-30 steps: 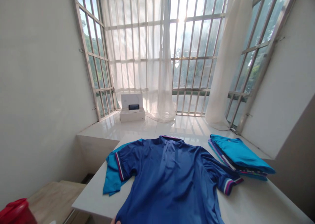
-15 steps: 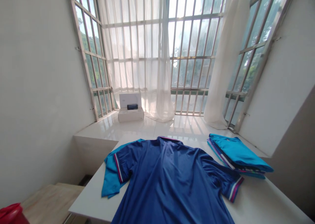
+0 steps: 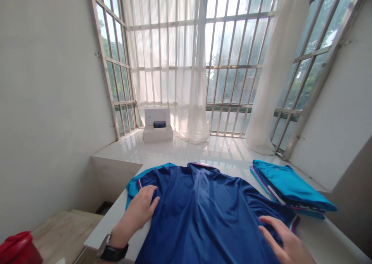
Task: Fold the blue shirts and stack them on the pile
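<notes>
Spreading across the white table [image 3: 325, 239], a dark blue polo shirt [image 3: 206, 213] is laid back-up, its smooth, slightly shiny knit creased in soft folds down the middle. The left hand [image 3: 142, 208] is pressed flat on the shirt's left sleeve, fingers extended and lightly splayed, nothing gripped; a dark watch [image 3: 112, 251] is worn at the wrist. The right hand [image 3: 286, 240] is held open over the right sleeve, fingers stretched apart, and whether the cloth is actually touched cannot be told. A striped cuff [image 3: 295, 222] is seen just beyond it. A turquoise garment [image 3: 132, 186] peeks out beneath the left shoulder. On the right, a neat stack of folded shirts [image 3: 292, 188] is topped in turquoise. An open white box [image 3: 157, 127] is set on the glossy window ledge, a small dark item inside. A red lid [image 3: 16, 248] is glimpsed bottom left
</notes>
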`<control>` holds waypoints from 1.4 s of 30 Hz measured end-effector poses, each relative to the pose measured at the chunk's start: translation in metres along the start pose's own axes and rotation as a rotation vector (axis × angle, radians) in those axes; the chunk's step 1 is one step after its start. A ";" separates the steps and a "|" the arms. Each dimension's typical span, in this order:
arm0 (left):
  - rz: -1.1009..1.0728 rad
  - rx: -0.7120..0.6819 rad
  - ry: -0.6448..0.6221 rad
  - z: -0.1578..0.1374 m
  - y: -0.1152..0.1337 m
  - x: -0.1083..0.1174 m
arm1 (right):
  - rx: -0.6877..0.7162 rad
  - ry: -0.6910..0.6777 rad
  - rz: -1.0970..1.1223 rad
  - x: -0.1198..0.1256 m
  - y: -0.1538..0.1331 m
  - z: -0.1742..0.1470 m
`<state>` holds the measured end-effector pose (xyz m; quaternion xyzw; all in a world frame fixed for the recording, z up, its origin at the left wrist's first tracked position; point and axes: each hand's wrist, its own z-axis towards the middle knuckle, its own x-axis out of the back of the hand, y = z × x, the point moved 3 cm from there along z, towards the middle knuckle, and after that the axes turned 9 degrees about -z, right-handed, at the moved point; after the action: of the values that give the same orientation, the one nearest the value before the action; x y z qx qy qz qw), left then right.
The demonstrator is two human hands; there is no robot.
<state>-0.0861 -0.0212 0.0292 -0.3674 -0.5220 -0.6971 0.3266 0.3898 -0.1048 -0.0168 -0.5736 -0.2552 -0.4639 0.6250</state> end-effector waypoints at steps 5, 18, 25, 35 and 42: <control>0.194 0.057 -0.186 0.041 0.022 -0.050 | 0.037 -0.079 -0.393 -0.061 -0.015 0.064; 0.230 0.188 -0.215 0.017 -0.010 -0.049 | 0.124 0.140 -0.514 -0.069 0.083 0.037; 0.278 0.235 -0.235 0.014 -0.010 -0.049 | 0.008 0.227 -0.442 -0.063 0.071 0.039; 0.162 -0.238 -0.154 0.060 0.088 -0.061 | -0.298 0.278 -0.299 0.000 0.151 0.046; 0.003 -0.630 -0.276 0.109 0.196 -0.154 | -0.467 0.209 -0.296 0.006 0.163 0.045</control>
<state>0.1763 0.0479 0.0139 -0.5420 -0.3197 -0.7672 0.1243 0.5438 -0.0785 -0.0802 -0.6076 -0.1565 -0.6529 0.4244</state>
